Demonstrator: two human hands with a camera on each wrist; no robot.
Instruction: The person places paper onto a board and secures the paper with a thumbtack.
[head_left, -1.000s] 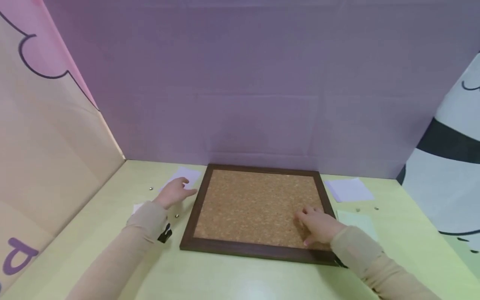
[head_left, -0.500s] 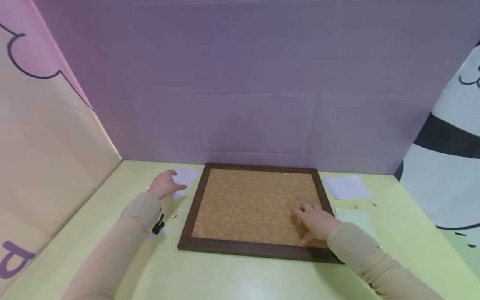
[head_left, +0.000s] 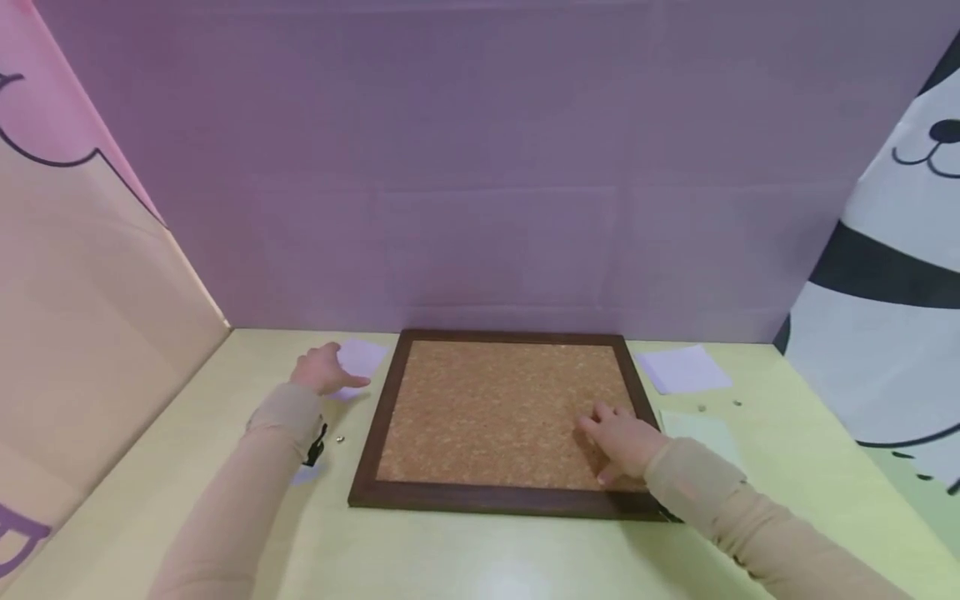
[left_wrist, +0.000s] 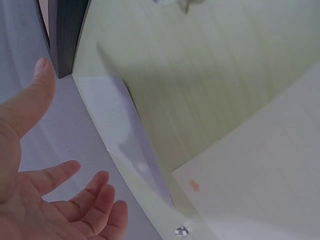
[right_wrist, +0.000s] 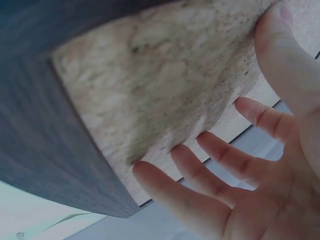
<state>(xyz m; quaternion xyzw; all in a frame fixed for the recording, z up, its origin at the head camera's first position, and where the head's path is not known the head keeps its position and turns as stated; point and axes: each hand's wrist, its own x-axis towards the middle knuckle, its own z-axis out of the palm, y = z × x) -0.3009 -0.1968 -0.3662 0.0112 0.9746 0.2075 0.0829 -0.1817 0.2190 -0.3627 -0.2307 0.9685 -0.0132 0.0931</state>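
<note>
My left hand [head_left: 322, 371] is at the lilac pad of paper [head_left: 363, 357], left of the board, thumb apart from the fingers and nothing held. In the left wrist view the fingers [left_wrist: 102, 200] are loosely bent beside the pad [left_wrist: 125, 135]; whether they touch it I cannot tell. The framed cork board [head_left: 487, 408] lies flat, its dark wood frame [head_left: 502, 497] all round. On its right part rests my right hand [head_left: 618, 442], fingers spread. The right wrist view shows those fingertips [right_wrist: 142, 170] at the cork surface [right_wrist: 160, 75], gripping nothing.
Right of the board lie another lilac pad [head_left: 684, 369] and a pale green pad [head_left: 703, 432], partly behind the right wrist. Small shiny pieces [head_left: 341, 439] sit on the table [head_left: 420, 554] on both sides. A purple backdrop [head_left: 510, 167] stands behind.
The left hand has moved a little to the left, away from the board's frame, uncovering more of the lilac pad. My right hand stays on the cork. The head view has shifted slightly.
</note>
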